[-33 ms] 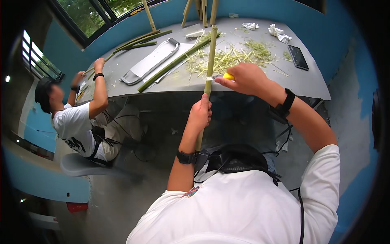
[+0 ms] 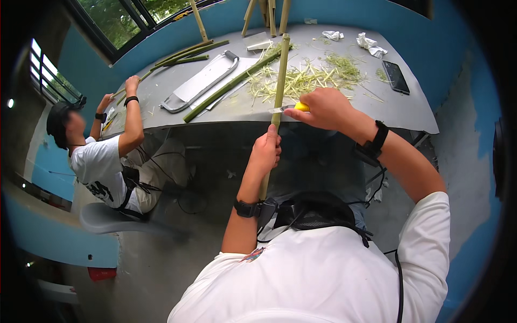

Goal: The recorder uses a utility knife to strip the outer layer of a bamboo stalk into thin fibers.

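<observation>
My left hand (image 2: 264, 149) is wrapped round the lower part of a pale green bamboo pole (image 2: 281, 75). The pole runs away from me over the table's near edge, its far end above the tabletop. Closed round the yellow handle of a utility knife (image 2: 303, 106) is my right hand (image 2: 327, 111). Its blade lies across the pole, a little beyond my left hand, at about the table edge. Pale shavings (image 2: 304, 78) are heaped on the table behind and to the right of the pole. The pole's near end passes behind my left wrist.
A dark green bamboo pole (image 2: 231, 86) and a hacksaw (image 2: 202, 81) lie left on the grey table (image 2: 398, 110). Crumpled tissues (image 2: 371, 45) and a phone (image 2: 396, 77) are at the right. Another person (image 2: 102, 167) sits at the left, handling a thin bamboo piece.
My right hand and the knife have slid slightly toward me along the pole. My left hand keeps its hold in the same place.
</observation>
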Demonstrator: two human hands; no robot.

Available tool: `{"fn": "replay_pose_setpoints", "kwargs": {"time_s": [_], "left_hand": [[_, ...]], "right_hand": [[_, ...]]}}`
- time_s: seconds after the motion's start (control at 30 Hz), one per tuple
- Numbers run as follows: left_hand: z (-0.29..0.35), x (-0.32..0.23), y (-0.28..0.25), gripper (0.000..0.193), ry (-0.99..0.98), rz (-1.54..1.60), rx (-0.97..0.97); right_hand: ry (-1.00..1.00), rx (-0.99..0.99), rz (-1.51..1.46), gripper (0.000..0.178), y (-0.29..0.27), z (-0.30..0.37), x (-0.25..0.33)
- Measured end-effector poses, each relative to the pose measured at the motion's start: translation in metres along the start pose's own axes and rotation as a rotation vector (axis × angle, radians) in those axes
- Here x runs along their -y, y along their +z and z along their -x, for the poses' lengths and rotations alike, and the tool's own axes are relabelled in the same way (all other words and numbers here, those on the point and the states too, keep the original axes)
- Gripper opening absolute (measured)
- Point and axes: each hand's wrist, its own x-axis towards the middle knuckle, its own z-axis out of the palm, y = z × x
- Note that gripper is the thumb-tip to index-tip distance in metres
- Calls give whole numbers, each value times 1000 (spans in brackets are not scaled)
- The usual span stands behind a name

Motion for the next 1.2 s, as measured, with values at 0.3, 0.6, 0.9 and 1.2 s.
{"fn": "replay_pose_setpoints", "kwargs": {"time_s": [0.3,0.6,0.9,1.2], "left_hand": [[1,1,0,66,81,-69,-91],[0,3,-11,68,0,-22,-71],[-1,-6,-7,64,31,-35,-141],[6,-12,-17,64,-32,-49,-116]], "right_hand": [[-66,-45,89,79,21,-12,-2],[-166,-91,143,73,31,-20,-3],[-106,-202,189,67,38,-31,8],[-92,-123,126,69,32,-29,25]]}}
